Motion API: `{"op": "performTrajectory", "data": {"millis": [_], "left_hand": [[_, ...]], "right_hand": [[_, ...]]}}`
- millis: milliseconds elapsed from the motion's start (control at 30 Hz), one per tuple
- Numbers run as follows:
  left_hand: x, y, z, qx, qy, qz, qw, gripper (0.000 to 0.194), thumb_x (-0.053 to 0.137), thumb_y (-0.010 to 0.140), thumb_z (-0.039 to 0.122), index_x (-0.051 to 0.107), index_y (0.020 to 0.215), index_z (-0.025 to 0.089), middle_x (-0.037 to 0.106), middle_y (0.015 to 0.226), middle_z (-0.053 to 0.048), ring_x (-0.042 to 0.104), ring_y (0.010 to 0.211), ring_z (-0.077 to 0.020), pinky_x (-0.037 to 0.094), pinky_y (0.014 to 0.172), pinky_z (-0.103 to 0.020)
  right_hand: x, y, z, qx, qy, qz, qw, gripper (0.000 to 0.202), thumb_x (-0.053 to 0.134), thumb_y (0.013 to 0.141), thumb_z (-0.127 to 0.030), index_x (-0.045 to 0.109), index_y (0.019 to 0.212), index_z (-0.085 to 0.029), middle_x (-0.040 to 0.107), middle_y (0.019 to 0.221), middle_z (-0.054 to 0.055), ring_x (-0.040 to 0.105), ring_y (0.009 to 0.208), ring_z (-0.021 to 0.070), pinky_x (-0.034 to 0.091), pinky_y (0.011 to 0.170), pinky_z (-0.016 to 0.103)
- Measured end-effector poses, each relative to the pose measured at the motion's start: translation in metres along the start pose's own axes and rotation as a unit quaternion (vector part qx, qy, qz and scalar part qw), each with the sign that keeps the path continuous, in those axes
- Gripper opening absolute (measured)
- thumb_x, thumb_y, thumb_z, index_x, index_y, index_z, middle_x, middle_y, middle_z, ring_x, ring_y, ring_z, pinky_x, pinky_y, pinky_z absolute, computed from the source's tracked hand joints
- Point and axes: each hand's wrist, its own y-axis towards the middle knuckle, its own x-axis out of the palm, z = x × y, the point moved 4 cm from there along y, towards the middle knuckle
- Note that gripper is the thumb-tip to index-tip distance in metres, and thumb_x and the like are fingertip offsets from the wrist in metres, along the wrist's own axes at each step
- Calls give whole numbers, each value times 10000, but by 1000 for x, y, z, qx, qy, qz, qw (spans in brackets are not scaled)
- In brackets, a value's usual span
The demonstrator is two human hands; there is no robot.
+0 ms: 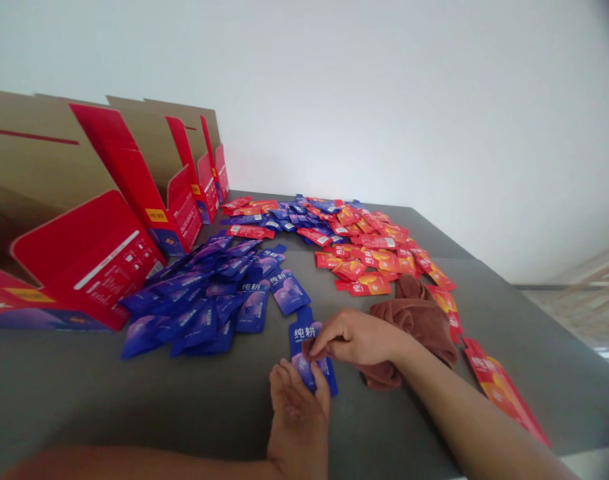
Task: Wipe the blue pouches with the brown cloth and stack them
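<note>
A blue pouch (304, 331) with white characters lies flat on the grey table in front of me. My left hand (297, 407) is at its lower left edge, palm up, with the thumb apart from the fingers and touching the pouch. From the right, my right hand (357, 337) reaches over the same pouch, its fingers pinching a corner of brown cloth (424, 319) against the printed face. The rest of the cloth lies bunched beneath and beyond my right wrist. Another blue pouch (288, 291) lies just behind, beside a blue pile (204, 300).
Open red cartons (104, 260) stand in a row on the left. Red and orange pouches (367, 257) curve across the back and right of the grey table (374, 427), mixed with blue ones at the back. One red pouch (502, 383) lies near the right edge.
</note>
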Motion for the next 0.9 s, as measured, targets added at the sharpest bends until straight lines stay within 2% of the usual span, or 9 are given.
{"op": "performTrajectory", "data": {"millis": [33, 100, 233, 367, 500, 567, 667, 733, 900], "left_hand": [[0, 0, 0, 0, -3, 1, 1000, 409, 467, 735, 16, 589, 1111, 119, 690, 982, -220, 645, 918, -272, 516, 816, -461], [1, 0, 0, -3, -5, -4, 1000, 421, 458, 736, 11, 585, 1121, 127, 689, 990, -216, 645, 921, -268, 512, 824, -460], [1, 1, -1, -5, 11, -10, 1000, 435, 467, 731, 8, 582, 1127, 146, 696, 988, -193, 647, 916, -258, 514, 821, -452], [0, 1, -1, -8, -16, -16, 1000, 412, 469, 740, 20, 593, 1115, 137, 687, 994, -216, 642, 929, -273, 512, 824, -459], [0, 0, -2, -15, -42, -16, 999, 385, 460, 762, 45, 600, 1106, 147, 688, 1004, -205, 638, 940, -268, 508, 833, -465], [0, 1, -2, -9, -29, -4, 1000, 390, 474, 751, 41, 596, 1109, 138, 693, 987, -206, 646, 918, -267, 514, 818, -460], [0, 2, -2, 1, 16, -3, 1000, 417, 491, 726, 26, 584, 1120, 128, 693, 976, -216, 651, 901, -270, 514, 810, -454], [1, 2, 0, 7, 37, -8, 999, 439, 495, 718, 21, 575, 1133, 134, 691, 983, -214, 651, 904, -271, 510, 815, -453], [7, -2, 2, -3, -15, -30, 999, 452, 449, 749, 31, 559, 1162, 177, 685, 1036, -176, 631, 961, -256, 492, 857, -472]], "right_hand": [[1, 0, 1, 3, 10, -13, 1000, 355, 453, 744, -68, 705, 953, -206, 712, 919, -13, 651, 830, 107, 449, 724, 166], [-2, 0, 5, 31, 0, 14, 999, 344, 446, 724, -56, 717, 883, -198, 716, 854, -15, 654, 792, 111, 453, 712, 173], [-9, 1, 5, 44, -56, 95, 993, 379, 435, 760, -71, 698, 984, -226, 700, 979, -7, 633, 908, 136, 442, 798, 211], [-2, 3, -7, -4, -45, 47, 998, 413, 440, 773, -63, 665, 1076, -231, 673, 1068, 2, 616, 964, 133, 432, 825, 210], [3, 1, -8, -14, 11, -23, 1000, 407, 446, 754, -52, 685, 1033, -228, 689, 1023, -13, 633, 919, 113, 439, 790, 182], [0, 1, -3, 7, 6, 1, 1000, 391, 444, 757, -60, 695, 1005, -229, 698, 995, -18, 640, 894, 114, 442, 781, 185], [-8, 1, 3, 47, -54, 82, 994, 371, 439, 790, -92, 690, 1020, -238, 697, 997, -8, 636, 909, 135, 442, 791, 212], [-8, 2, 1, 47, -83, 95, 991, 376, 443, 800, -103, 674, 1060, -245, 688, 1030, 0, 627, 942, 148, 436, 803, 222], [3, 1, -9, -7, -13, -3, 1000, 398, 445, 771, -79, 677, 1048, -244, 683, 1043, -17, 630, 937, 120, 434, 796, 182]]}}
